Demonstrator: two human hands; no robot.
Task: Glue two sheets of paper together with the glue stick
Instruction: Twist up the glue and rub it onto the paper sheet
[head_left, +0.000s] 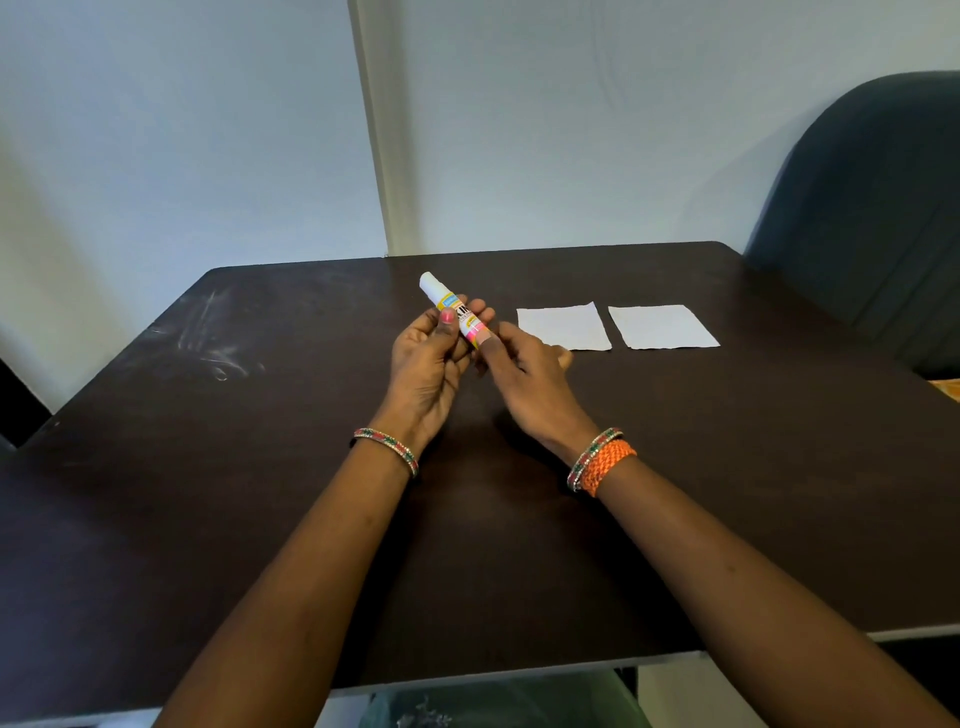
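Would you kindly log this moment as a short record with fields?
glue stick: held above the table, white cap end pointing away, cap on
left hand: grips the stick's middle
right hand: pinches the stick's near end
papers: two white sheets lying flat, side by side, apart, right of the hands
table: dark, scuffed at left

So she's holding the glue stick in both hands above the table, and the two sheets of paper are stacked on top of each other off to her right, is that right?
Not quite. The head view shows the two sheets of paper lying side by side with a strip of bare table between them, not stacked. The rest holds: left hand and right hand both hold the glue stick above the table, papers to the right.
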